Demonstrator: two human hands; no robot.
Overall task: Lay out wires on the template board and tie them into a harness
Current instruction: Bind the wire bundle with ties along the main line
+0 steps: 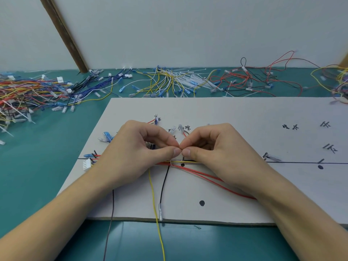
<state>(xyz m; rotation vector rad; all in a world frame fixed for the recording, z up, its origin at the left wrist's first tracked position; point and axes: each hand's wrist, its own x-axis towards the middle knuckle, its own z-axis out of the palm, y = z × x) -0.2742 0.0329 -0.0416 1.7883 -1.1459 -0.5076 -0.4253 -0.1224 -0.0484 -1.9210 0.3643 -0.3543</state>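
Wires lie bundled along the black line on the template board on the bench, with left hand and right hand fingers pinching a pale cable tie looped around them, evidently to cinch the harness there.

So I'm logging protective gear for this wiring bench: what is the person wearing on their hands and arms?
Nothing shows. The left hand and right hand are bare, with no gloves, rings or watch, and both forearms are uncovered to the frame's edge, with no sleeves in view. Fingernails are short and unpainted.
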